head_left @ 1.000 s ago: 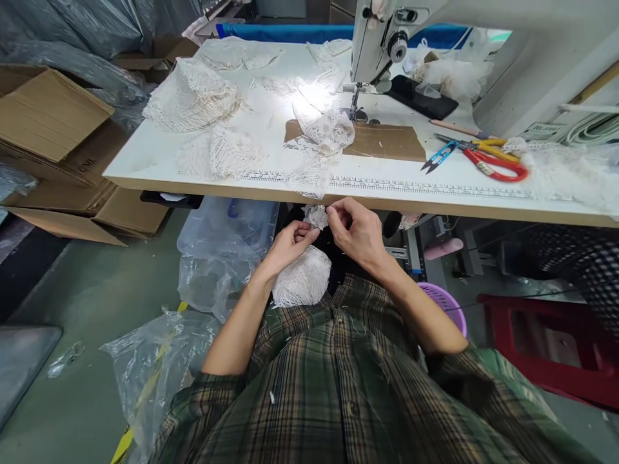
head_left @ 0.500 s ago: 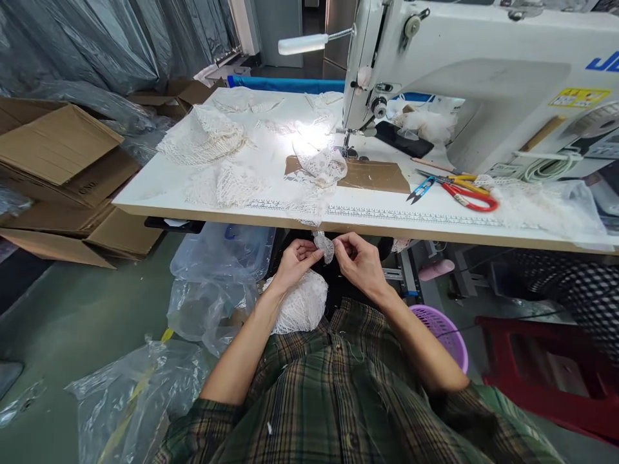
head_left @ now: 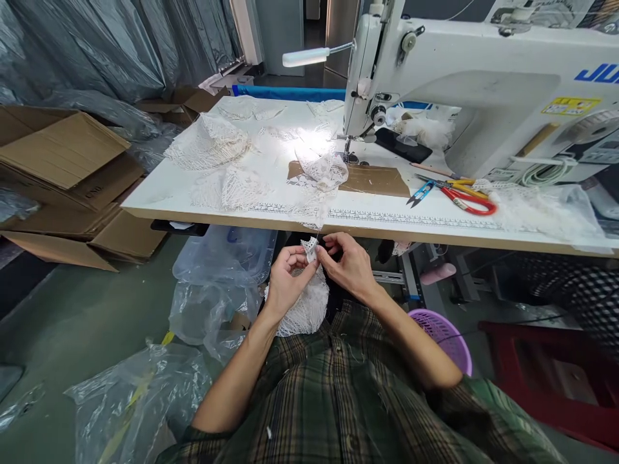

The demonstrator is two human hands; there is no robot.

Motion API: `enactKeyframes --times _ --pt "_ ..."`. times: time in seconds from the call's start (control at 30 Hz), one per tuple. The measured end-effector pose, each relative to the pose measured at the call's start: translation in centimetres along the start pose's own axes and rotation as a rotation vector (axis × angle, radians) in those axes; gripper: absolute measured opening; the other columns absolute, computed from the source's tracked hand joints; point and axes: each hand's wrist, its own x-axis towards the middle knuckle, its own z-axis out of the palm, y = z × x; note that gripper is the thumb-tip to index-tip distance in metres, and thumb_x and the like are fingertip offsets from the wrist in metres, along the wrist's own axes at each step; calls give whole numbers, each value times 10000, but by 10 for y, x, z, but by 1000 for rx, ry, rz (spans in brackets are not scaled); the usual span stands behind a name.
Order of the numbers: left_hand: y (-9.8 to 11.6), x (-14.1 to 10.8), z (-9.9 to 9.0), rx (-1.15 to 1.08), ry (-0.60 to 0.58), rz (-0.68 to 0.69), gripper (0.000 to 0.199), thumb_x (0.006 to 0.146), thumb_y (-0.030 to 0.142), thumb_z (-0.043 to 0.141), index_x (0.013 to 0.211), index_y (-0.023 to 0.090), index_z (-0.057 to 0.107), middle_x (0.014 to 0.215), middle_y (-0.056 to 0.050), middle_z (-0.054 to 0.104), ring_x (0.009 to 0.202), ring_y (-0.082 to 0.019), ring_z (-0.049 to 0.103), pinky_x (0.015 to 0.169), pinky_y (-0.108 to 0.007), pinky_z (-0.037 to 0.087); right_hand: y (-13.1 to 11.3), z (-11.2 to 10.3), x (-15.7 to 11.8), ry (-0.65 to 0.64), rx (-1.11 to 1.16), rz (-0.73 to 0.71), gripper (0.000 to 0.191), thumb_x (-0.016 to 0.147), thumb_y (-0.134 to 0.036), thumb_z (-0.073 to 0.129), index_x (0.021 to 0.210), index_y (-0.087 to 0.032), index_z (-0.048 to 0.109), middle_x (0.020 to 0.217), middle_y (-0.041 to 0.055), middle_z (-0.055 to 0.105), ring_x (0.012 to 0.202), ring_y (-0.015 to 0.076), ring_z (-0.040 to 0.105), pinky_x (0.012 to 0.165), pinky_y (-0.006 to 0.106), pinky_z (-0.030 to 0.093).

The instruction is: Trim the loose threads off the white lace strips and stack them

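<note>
Just below the table's front edge, my left hand pinches a small piece of white lace. Close against it, my right hand is closed, with thumb and forefinger gripping the lace's right side. More white lace lies bunched in my lap, partly behind my left hand. Above my hands, a lace strip hangs over the table edge from beside the needle of the white sewing machine.
White lace heaps lie on the left of the table. Blue thread snips and red-handled scissors rest right of the brown patch. A purple basket stands below right, cardboard boxes at left.
My hands have come together and shifted slightly left. The small lace piece is now turned upward between my fingertips. The view has moved a little.
</note>
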Motion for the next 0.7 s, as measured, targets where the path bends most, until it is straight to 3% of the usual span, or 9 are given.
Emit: enactKeyframes --times 0.17,0.27,0.4,0.5,0.6,0.7 --pt "9 -7 -6 -21 -64 -25 402 694 293 811 1007 166 592 773 -11 699 694 -132 627 693 -253 484 8 6 1 -59 39 -78 268 860 -269 597 1110 -187 650 1063 110 683 954 216 637 781 335 515" --pt "12 -6 -10 -49 -91 -62 426 692 312 810 1024 168 585 792 -12 695 691 -132 622 685 -252 477 12 9 5 -114 201 -107 184 863 -258 594 1010 -189 679 1045 101 691 996 210 630 795 321 515" --pt "15 1 -19 9 -87 -13 482 683 312 810 1089 173 591 800 -1 650 710 -130 593 723 -254 474 10 8 2 -150 359 -12 127 870 -274 571 821 -174 631 848 46 666 762 146 619 699 267 492" --pt "18 6 -30 126 -57 91 478 691 327 804 1122 195 644 898 -19 625 843 -154 590 835 -267 465 0 0 -15 -250 386 -16 88 862 -236 550 791 -184 556 665 -30 551 571 98 499 576 228 409" --pt "17 4 -37 127 -259 28 373 755 479 733 991 189 729 982 -68 657 957 -218 604 916 -318 449 -14 -12 -41 -494 458 -85 69 854 -194 538 792 -201 506 593 -72 459 511 78 411 518 211 339" --pt "12 -8 -38 -81 -547 -106 469 730 620 699 843 168 748 1099 -129 682 1049 -297 620 959 -393 449 -23 -20 -61 -632 526 -73 78 863 -194 539 794 -202 504 563 -84 417 487 70 369 492 205 315"
